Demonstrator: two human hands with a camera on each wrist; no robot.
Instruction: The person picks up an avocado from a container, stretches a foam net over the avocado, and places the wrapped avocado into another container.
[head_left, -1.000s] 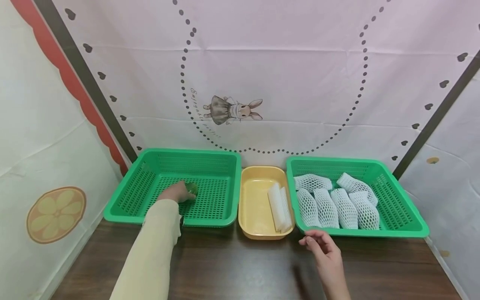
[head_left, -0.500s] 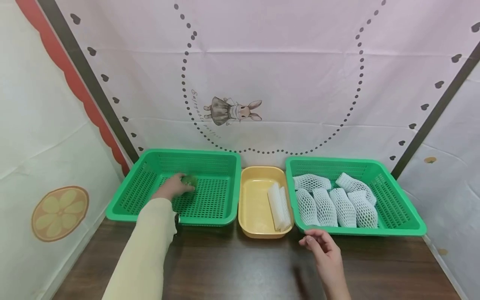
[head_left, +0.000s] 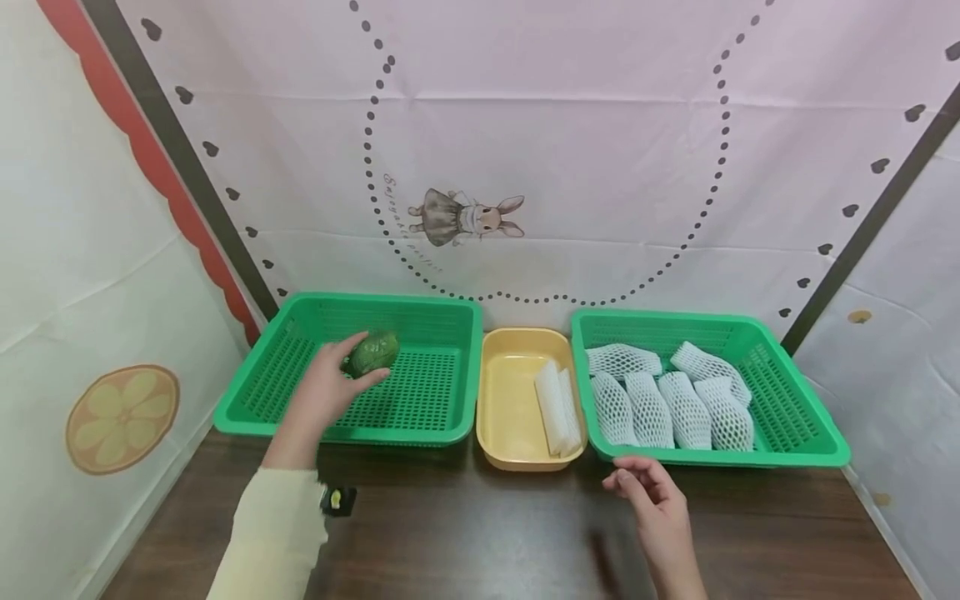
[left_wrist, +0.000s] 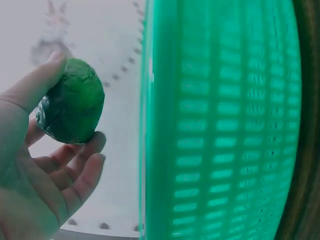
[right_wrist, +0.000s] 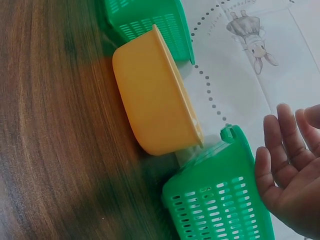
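Note:
My left hand (head_left: 327, 385) holds a dark green, bumpy-skinned avocado (head_left: 375, 353) between thumb and fingers, above the left green basket (head_left: 459, 437). In the left wrist view the avocado (left_wrist: 75, 102) is up above the basket's rim, with the thumb on its top and fingertips beneath. No other thing shows inside that basket. Near the front edge of the right green basket (head_left: 798, 458), my right hand (head_left: 654, 510) hovers with loosely bent fingers and nothing in them. The right wrist view shows this hand (right_wrist: 295, 172) beside the basket's side wall.
Between the baskets stands a yellow tray (head_left: 517, 462) with white folded foam net sleeves (head_left: 557, 410) along its right side. Several net-wrapped pieces (head_left: 686, 410) lie in the right basket. A dark wooden table (head_left: 480, 533) carries everything; a printed cloth (head_left: 600, 183) hangs behind.
My left hand has lifted the avocado from the floor of the left basket and drawn back slightly toward me. The right hand has stayed nearly where it was.

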